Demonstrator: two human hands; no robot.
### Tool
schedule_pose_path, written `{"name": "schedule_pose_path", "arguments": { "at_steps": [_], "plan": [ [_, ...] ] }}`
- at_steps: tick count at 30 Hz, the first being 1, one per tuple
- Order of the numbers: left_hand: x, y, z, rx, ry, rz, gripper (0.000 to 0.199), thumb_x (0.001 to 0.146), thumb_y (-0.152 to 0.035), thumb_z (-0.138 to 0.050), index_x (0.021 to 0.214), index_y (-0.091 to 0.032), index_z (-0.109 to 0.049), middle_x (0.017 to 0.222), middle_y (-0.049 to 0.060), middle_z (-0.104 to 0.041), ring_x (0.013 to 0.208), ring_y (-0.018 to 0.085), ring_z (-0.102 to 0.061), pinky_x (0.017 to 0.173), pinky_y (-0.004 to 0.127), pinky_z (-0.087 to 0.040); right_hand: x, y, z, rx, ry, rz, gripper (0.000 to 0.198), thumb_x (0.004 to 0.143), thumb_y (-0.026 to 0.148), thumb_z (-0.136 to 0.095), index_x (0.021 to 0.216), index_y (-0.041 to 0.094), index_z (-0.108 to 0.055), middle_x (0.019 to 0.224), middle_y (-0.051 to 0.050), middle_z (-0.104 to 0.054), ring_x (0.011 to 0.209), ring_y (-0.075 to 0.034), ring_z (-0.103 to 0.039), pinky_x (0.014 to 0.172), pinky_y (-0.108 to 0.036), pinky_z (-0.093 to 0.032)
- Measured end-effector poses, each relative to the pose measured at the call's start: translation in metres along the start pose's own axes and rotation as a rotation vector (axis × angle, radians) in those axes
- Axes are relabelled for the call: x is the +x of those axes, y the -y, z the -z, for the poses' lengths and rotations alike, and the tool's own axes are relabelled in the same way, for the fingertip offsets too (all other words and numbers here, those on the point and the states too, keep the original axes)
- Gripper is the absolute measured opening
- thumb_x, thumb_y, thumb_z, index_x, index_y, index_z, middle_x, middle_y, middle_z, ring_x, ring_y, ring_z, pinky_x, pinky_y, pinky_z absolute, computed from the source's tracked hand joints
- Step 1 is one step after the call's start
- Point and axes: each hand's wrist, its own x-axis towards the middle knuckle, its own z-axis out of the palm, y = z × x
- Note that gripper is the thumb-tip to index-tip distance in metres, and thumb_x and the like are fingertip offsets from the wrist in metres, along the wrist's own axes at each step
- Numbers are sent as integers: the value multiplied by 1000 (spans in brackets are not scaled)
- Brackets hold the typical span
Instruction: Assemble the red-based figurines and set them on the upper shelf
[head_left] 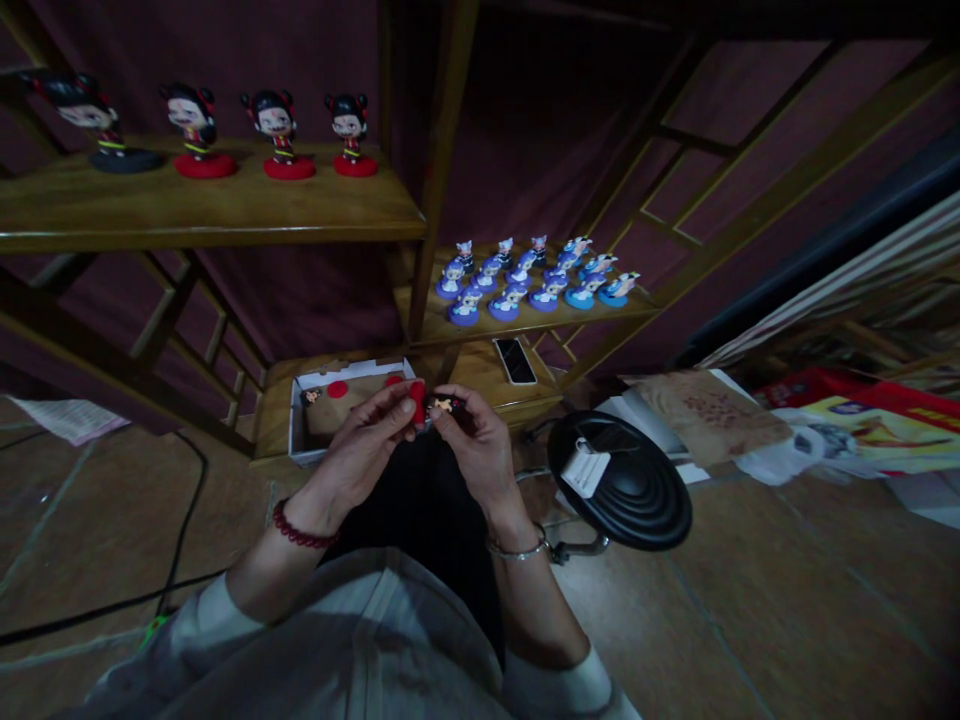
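Note:
My left hand point(367, 430) pinches a round red base point(418, 402), held on edge between thumb and fingers. Right beside it, my right hand point(480, 440) is closed on a small black-haired figurine point(444, 405). The figurine's lower end points toward the base, but I cannot tell whether the two touch. Just behind my left hand lies an open white cardboard box point(295, 432). In it are another small figurine point(312, 397) and loose red discs point(338, 389), one partly hidden by my fingers.
Several black-haired figurines point(281, 128) stand on the upper wooden shelf point(225, 215). Rows of purple and blue figurines point(508, 300) fill a lower shelf. A phone point(515, 361) lies at the bottom level. A black round stool point(637, 485) is on the right, near bags point(862, 425).

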Motion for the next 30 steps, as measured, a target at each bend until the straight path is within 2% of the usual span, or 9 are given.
{"name": "schedule_pose_path", "arguments": {
  "at_steps": [4,10,18,30],
  "plan": [
    [2,-1,-1,27,14,-7,25,69,-21,-72,93,-16,-70,78,1,-65,65,8,-55,57,18,-41,3,8,4,-43,56,17,23,76,28,-65,98,21,-62,83,2,-65,73,-11,-58,69,-21,-47],
    [5,-5,-9,95,8,15,29,68,-26,-74,94,-15,-70,75,1,-63,66,8,-54,58,18,-40,6,12,10,-137,50,64,21,77,27,-62,97,20,-62,85,0,-64,76,-12,-59,72,-23,-48],
    [9,-10,-15,316,-7,40,34,69,-30,-72,101,-19,-68,91,3,-64,74,9,-54,63,20,-40,12,15,20,-330,86,173,19,78,23,-60,96,21,-63,91,-2,-65,81,-14,-61,73,-24,-49],
    [9,-7,-24,365,33,79,41,68,-37,-72,103,-17,-65,85,3,-62,70,11,-53,60,22,-39,3,22,21,-297,9,145,15,78,21,-58,92,20,-63,82,-1,-66,75,-13,-62,68,-22,-50]
  ]
}}
